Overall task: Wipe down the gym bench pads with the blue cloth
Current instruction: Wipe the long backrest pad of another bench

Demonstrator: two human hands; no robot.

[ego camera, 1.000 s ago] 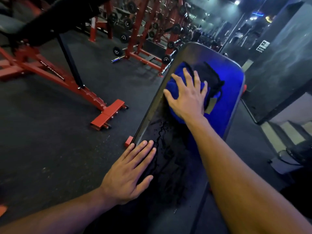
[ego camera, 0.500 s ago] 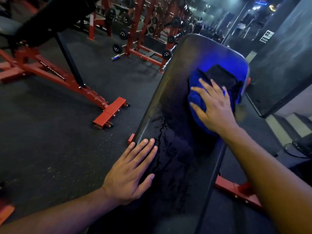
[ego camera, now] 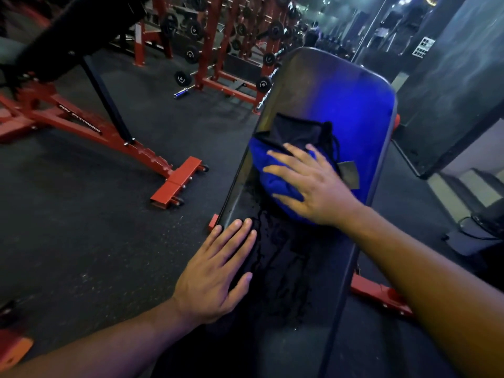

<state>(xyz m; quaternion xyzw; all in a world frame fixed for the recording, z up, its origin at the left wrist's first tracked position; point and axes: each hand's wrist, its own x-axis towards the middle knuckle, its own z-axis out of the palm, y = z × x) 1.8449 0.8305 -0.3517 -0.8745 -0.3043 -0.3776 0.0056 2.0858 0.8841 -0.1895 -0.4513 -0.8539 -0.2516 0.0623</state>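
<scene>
The flat right hand had swept the crumpled blue cloth back toward the glossy black bench pad's left edge; the left hand, fingers straight, braced the pad; wet streaks remained.

My right hand presses the blue cloth flat on the bench pad at frame centre. My left hand rests, fingers straight, on the pad's left edge below it. Wet streaks lie between them. Red racks fill the upper left.
</scene>
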